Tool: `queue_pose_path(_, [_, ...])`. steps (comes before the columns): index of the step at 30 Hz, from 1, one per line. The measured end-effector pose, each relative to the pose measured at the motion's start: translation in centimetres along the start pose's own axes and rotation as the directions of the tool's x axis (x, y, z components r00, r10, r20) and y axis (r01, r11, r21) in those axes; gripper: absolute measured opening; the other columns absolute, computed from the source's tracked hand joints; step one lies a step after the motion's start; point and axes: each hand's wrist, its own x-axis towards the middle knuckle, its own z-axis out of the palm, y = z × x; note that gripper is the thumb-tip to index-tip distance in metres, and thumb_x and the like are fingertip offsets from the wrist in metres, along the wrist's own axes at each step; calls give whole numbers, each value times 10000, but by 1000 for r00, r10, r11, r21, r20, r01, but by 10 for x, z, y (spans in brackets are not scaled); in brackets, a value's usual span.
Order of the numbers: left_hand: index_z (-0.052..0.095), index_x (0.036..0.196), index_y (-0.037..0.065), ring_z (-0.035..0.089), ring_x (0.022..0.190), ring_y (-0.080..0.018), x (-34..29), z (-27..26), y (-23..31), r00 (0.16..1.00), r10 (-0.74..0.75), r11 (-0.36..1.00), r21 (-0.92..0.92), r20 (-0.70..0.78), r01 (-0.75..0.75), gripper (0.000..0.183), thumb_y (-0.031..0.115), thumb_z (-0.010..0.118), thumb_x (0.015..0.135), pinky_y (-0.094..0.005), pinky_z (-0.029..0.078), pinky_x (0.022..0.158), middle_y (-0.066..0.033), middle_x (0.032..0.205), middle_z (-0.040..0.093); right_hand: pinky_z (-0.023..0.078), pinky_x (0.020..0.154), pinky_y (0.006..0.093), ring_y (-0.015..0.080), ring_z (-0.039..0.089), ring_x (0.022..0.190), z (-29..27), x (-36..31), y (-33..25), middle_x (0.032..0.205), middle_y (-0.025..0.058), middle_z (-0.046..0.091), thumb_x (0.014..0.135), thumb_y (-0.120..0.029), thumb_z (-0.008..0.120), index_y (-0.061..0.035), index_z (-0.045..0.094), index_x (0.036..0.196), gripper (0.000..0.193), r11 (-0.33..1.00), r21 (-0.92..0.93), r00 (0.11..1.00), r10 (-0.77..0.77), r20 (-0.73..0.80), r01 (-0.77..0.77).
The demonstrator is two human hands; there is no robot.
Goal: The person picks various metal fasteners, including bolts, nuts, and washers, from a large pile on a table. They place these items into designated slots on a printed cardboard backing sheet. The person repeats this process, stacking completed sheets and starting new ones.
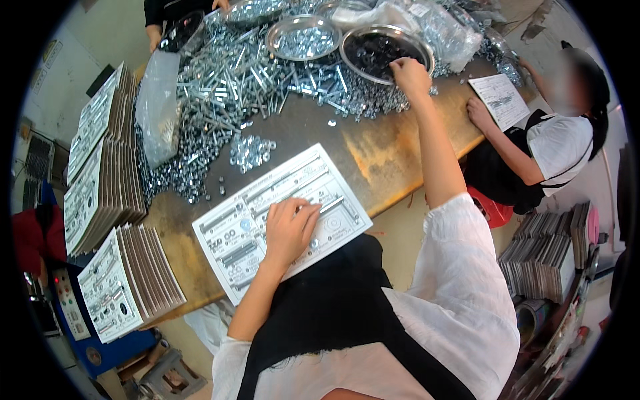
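A white printed board (347,223) carrying metal bolts, nuts and washers lies tilted at the table's near edge, partly over my lap. My left hand (290,230) rests on its middle, fingers bent and apart, beside a long bolt (331,205) on the board. My right arm stretches to the far side of the table. There my right hand (412,77) is over the near right rim of a round metal bowl (421,48) of small black parts (373,55). Its fingertips are pinched together; whatever they hold is too small to make out.
Loose bolts (233,80) and nuts (180,177) heap across the table's far left. A metal dish (303,57) of small shiny parts stands beside the bowl. Stacked boards (127,280) line the left edge. A co-worker (567,147) sits at right with another board (500,100); another person's hand (155,37) shows at the far left.
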Motion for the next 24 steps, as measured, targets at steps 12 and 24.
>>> queue_pose_path(12, [733,952,99,572,812,-242,-72,-58,-28,974,-224,966,121,-40,227,145,74,726,809,-358,417,722,-51,896,625,544,885,396,280,700,996,29,77,25,1066,105,735,712,-303,846,-237,784,1023,323,973,204,990,90,108,-110])
queue_pose_path(24, [740,950,101,561,779,-240,-61,-57,-24,976,-214,975,48,-49,216,153,56,722,805,-348,432,693,-43,888,632,553,822,391,259,711,929,29,78,21,981,75,749,686,-283,868,-197,781,855,209,1000,25,983,1,186,-6])
